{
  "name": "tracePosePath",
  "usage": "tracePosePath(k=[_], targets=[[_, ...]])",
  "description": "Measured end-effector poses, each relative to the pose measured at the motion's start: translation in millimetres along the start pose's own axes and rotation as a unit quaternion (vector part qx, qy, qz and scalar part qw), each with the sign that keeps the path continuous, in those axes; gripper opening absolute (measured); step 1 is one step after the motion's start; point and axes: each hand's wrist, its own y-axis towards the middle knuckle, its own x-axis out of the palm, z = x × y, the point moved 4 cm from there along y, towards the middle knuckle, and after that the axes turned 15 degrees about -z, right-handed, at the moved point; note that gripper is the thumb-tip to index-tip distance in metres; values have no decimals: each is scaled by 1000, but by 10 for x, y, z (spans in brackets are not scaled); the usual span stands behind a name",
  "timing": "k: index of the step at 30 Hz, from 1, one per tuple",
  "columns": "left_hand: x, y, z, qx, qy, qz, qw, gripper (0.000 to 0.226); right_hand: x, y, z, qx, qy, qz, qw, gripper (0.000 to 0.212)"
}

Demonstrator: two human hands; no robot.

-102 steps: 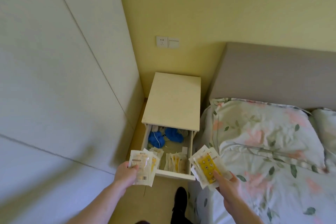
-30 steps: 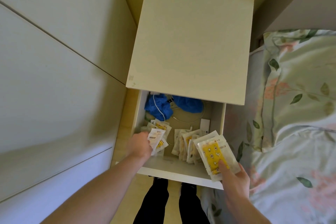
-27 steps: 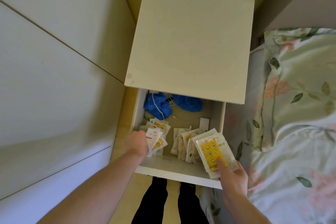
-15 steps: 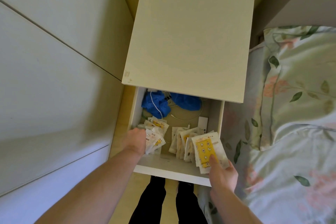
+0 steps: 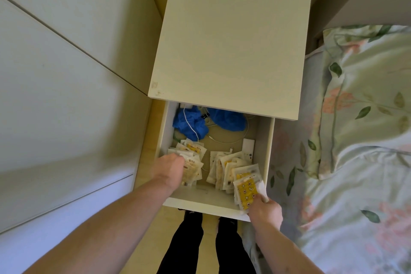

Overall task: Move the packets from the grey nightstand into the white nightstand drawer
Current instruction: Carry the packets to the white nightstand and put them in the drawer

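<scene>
1. White nightstand (image 5: 231, 35): seen from above; its drawer (image 5: 206, 203) is pulled out toward the person.
2. Left hand (image 5: 170, 168): reaches into the drawer's left half, back of the hand up. Its fingers are hidden under the hand, so whether they are spread or pinching cannot be told.
3. Left stack of packets (image 5: 192, 162): white with yellow print, lying in the drawer, touching the left hand and fanning out just beyond and right of it.
4. Right hand (image 5: 265, 210): at the drawer's front right corner, its fingers (image 5: 258, 200) curled and pinching the near edge of a bundle of packets.
5. Yellow-faced packets (image 5: 248, 190): held by the right hand, reaching from the fingers into the drawer, the lower edge over the front rim.
6. Middle stack of packets (image 5: 224, 168): in the drawer between the two hands, just beyond the held bundle.
7. Blue cloth (image 5: 191, 121) and white cable (image 5: 224, 139): at the drawer's back, well beyond both hands.
8. Floral bedding (image 5: 355, 140): right of the right hand.
</scene>
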Motion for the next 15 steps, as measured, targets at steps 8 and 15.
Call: tracePosePath(k=[8, 15], targets=[[246, -66, 193, 149, 22, -47, 987, 49, -74, -92, 28, 5, -26, -46, 999, 20], [474, 57, 238, 110, -70, -122, 984, 62, -94, -229, 123, -42, 34, -38, 998, 33]])
